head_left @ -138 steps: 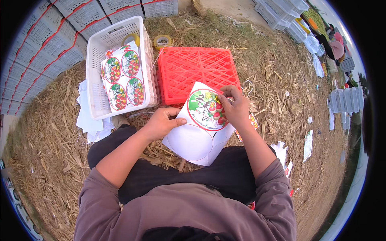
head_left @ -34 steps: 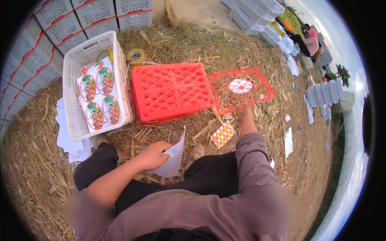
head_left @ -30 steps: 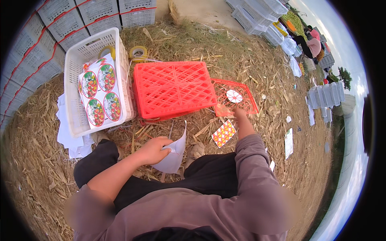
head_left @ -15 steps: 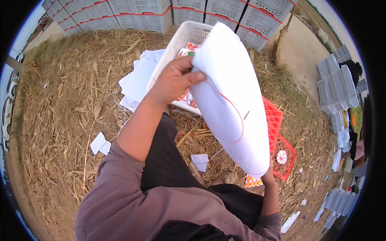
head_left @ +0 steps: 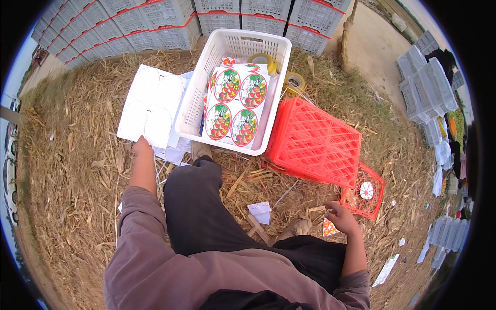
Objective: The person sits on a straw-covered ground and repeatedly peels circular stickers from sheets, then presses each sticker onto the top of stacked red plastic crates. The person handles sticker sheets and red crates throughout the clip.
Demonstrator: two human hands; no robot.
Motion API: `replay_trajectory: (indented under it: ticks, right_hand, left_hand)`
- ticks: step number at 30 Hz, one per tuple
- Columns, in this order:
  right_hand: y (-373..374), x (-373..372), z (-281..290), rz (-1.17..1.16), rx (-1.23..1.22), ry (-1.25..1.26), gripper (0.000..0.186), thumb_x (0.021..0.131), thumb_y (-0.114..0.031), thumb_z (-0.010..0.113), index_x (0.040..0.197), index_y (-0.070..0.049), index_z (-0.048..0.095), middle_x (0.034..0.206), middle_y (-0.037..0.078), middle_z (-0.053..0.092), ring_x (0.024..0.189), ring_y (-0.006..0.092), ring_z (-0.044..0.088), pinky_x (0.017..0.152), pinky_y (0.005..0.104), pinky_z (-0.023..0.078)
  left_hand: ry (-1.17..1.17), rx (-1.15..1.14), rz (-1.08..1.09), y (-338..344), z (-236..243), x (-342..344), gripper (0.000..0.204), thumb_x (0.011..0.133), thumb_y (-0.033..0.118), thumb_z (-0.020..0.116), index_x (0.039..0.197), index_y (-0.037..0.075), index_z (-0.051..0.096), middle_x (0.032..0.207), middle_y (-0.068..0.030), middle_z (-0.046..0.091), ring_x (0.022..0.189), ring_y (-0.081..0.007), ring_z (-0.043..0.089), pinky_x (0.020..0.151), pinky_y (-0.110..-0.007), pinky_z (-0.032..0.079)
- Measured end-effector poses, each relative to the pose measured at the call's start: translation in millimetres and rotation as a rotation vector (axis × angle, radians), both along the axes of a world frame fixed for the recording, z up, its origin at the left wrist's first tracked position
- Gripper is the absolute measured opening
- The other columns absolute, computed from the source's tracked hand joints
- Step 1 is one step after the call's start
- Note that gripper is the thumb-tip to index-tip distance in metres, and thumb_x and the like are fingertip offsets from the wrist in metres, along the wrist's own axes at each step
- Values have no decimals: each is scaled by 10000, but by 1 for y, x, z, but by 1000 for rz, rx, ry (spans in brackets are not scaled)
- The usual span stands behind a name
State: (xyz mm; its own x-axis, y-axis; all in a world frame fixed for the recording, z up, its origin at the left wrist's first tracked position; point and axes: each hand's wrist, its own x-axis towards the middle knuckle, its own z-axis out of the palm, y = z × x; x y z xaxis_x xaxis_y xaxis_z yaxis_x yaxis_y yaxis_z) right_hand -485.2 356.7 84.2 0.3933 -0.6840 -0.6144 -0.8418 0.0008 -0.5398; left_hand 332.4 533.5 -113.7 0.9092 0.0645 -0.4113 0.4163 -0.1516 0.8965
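Note:
My left hand (head_left: 141,146) is closed on the near edge of a white sheet with oval outlines (head_left: 142,126), over a pile of loose white sheets (head_left: 175,147). Right of it stands a white plastic basket (head_left: 182,116) holding sheets of oval fruit stickers (head_left: 236,106), green and red. A roll of yellow tape (head_left: 264,59) lies at the basket's far end. My right hand (head_left: 342,218) is empty, its fingers loosely bent and apart, close to a small red-and-yellow patterned piece (head_left: 329,227).
Red plastic crates (head_left: 315,142) lie right of the basket, with another tape roll (head_left: 295,81) behind. Stacked grey crates (head_left: 173,18) line the far side; clear crates (head_left: 429,88) stand at right. Dry straw (head_left: 77,170) covers the ground. A folded white paper (head_left: 259,211) lies near my feet.
The white sheet has moved from in front of me, where both hands had it, to the left beside the basket. My right hand has let go of it. The basket and stickers are now uncovered.

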Motion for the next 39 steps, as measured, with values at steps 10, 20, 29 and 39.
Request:
replay_trajectory:
  ticks: [10, 20, 29, 39]
  right_hand:
    - [-33, 2, -21, -12, 48, 61, 545, 940, -205, 760, 1456, -92, 626, 1274, 170, 746, 1100, 288, 734, 966, 421, 570]
    - [-36, -17, -38, -49, 54, 46, 544, 947, -225, 759, 1458, -94, 623, 1277, 164, 740, 1129, 283, 733, 974, 409, 571]
    - [-38, -21, -39, -95, 81, 27, 534, 942, -204, 765, 1450, -104, 634, 1251, 147, 748, 1068, 255, 738, 929, 393, 577]
    - [-38, -20, -39, -125, 101, -7, 523, 944, -179, 758, 1439, -69, 631, 1263, 147, 749, 1090, 253, 740, 921, 384, 588]
  left_hand:
    - [-349, 91, -1421, -172, 75, -95, 618, 935, 134, 770, 1500, -2, 558, 1358, -178, 694, 1146, -224, 706, 939, -348, 562]
    - [-250, 550, -1193, -217, -27, -151, 938, 784, 335, 944, 1454, -119, 469, 1323, -293, 685, 1206, -352, 700, 1027, -430, 547]
    - [-455, 313, -1171, -224, 8, -178, 630, 846, 180, 842, 1386, -14, 580, 1270, -225, 722, 1174, -383, 703, 1003, -460, 546]
    - [-636, 110, -1842, -243, 87, -281, 682, 951, 302, 751, 1549, 87, 506, 1280, -190, 648, 1194, -349, 621, 1053, -442, 487]
